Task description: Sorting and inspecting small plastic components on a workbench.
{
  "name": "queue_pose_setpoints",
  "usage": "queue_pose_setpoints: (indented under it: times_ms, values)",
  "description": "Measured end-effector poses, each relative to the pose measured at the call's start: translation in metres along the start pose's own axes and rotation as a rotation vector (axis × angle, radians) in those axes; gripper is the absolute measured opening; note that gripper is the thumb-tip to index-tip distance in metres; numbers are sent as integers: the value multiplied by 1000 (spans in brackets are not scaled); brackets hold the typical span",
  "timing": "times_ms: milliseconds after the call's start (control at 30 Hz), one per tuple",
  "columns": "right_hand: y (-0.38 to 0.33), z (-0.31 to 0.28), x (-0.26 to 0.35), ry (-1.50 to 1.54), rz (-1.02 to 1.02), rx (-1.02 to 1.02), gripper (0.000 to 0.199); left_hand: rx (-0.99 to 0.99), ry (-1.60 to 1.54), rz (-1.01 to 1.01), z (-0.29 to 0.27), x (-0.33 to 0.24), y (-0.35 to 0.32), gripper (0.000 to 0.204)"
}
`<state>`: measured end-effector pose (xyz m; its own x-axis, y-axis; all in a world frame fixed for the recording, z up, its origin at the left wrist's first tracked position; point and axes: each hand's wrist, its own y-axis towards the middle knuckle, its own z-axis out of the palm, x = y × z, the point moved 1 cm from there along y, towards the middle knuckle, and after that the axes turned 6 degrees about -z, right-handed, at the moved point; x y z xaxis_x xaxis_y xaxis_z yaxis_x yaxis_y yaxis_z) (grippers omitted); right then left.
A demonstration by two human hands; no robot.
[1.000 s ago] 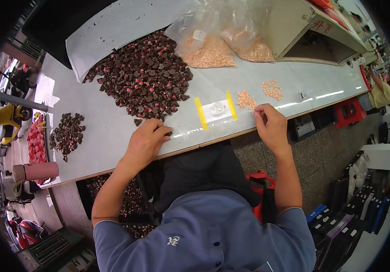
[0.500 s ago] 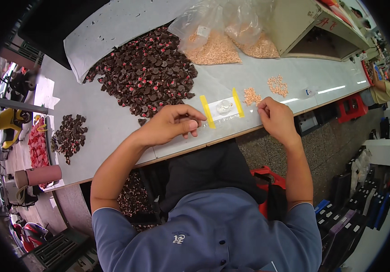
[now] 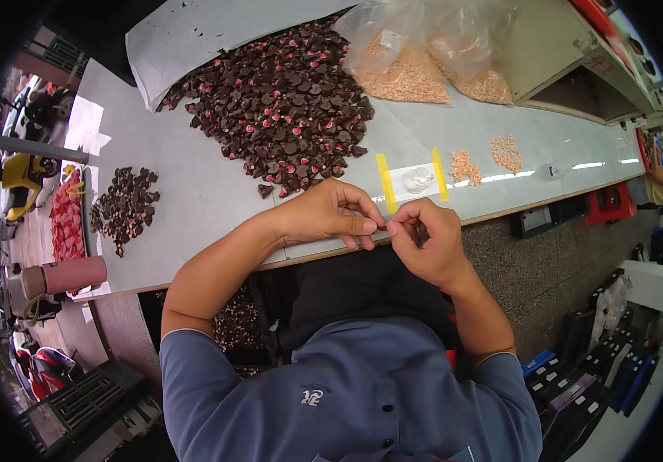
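Note:
Just in front of the taped white sheet, at the table's front edge, my two hands meet fingertip to fingertip. My left hand [image 3: 330, 217] is closed, thumb against fingers, around something small that its fingers hide. My right hand [image 3: 430, 240] pinches thumb and forefinger right beside the left fingertips; what lies in the pinch is too small to make out. The white sheet [image 3: 401, 187], held by yellow tape strips [image 3: 439, 174], bears a dab of whitish stuff [image 3: 418, 179]. To its right sit two small piles of tiny orange-tan pieces [image 3: 465, 168], [image 3: 506, 154].
A large heap of dark brown pieces [image 3: 293, 108], some with pink-red spots, covers the table's far middle. Clear bags of tan pieces [image 3: 401, 77] stand behind. A smaller dark pile [image 3: 126, 204] and a pink bottle [image 3: 73, 272] are left; a beige box [image 3: 562, 69] is back right.
My right hand has moved left from the small orange-tan pile to meet my left hand's fingertips. The whole view has shifted slightly, and my left hand stays closed.

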<state>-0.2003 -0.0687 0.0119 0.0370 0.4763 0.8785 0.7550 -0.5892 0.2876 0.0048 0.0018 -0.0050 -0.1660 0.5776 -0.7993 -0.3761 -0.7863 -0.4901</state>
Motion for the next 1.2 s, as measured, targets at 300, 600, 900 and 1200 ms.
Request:
queue_pose_setpoints:
  times_ms: [300, 600, 900, 1200]
  values:
    - [1, 16, -9, 55, -14, -20, 6, -13, -95, 43, -2, 1, -2, 24]
    - [-2, 15, -9, 1, -103, -93, 10, -26, -105, 41, -1, 4, 1, 22]
    - [9, -1, -5, -197, -191, 147, 8, -37, -11, 16, 1, 3, 0, 19]
    - [12, -3, -7, -255, -313, 150, 10, -34, -15, 6, 1, 3, 0, 20]
